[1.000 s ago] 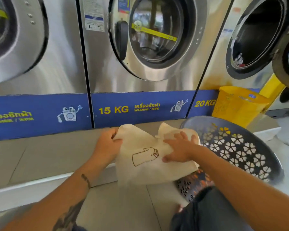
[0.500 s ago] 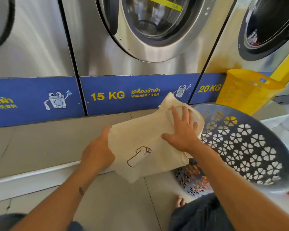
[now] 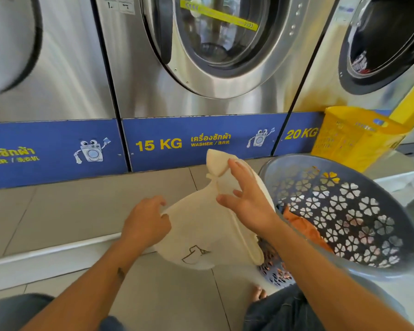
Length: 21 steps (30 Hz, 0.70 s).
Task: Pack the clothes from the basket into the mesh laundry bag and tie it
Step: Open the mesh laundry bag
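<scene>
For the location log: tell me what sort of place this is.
Probably a self-service laundromat: a row of big steel front-loading washers, blue panels marked 15 KG and 20 KG, and a grey basket and a yellow basket beside them.

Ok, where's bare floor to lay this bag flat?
The step left of the bag, below the blue panel, is bare; so is the lower floor nearest you. Right is crowded: grey basket, yellow basket.
</scene>
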Each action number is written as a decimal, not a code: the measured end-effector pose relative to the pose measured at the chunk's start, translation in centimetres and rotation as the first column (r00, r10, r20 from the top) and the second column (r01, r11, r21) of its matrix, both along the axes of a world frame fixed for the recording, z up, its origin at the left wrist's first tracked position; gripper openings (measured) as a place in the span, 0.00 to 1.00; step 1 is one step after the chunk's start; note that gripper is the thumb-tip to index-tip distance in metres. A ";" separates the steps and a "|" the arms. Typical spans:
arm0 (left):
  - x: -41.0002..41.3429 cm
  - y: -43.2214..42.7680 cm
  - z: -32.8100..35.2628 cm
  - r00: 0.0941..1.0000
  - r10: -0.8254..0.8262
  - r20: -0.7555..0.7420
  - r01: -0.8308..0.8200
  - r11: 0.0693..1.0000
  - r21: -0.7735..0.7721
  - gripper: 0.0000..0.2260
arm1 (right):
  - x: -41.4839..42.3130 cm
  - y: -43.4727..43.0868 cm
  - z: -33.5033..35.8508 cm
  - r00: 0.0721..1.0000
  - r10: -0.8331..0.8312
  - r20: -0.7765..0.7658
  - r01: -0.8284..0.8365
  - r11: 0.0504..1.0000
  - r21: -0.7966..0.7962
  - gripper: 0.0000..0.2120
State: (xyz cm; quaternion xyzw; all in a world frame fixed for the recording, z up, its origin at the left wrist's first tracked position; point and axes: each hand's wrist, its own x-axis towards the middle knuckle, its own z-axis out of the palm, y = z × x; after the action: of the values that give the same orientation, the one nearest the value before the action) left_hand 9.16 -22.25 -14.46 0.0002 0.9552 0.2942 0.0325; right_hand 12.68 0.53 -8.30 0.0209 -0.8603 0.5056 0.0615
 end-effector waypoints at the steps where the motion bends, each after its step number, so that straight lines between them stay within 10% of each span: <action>1: -0.2 0.0 0.5 0.999 0.004 -0.035 -0.002 0.998 0.057 0.14 | 0.4 -0.5 0.0 0.999 0.039 0.028 -0.037 0.998 -0.048 0.42; 9: -0.8 0.5 3.1 0.992 -0.078 -0.104 0.121 0.850 0.512 0.35 | 2.2 -3.8 -0.4 0.958 0.261 0.115 -0.247 0.961 -0.126 0.33; 15: -0.7 0.1 2.5 0.986 0.040 -0.164 0.036 0.901 0.432 0.05 | 2.3 -4.0 -1.7 0.958 0.236 0.161 -0.216 0.967 -0.133 0.19; 21: 0.4 0.3 2.7 0.993 -0.074 -0.092 0.108 0.886 0.452 0.07 | 0.5 -3.4 -2.4 0.918 0.039 0.394 0.163 0.871 -0.463 0.17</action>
State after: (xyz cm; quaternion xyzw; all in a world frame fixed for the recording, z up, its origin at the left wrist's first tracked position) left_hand 9.55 -21.91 -11.79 0.0632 0.8591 0.5078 0.0111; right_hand 13.13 -2.90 -10.73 -0.1249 -0.6999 0.6972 -0.0917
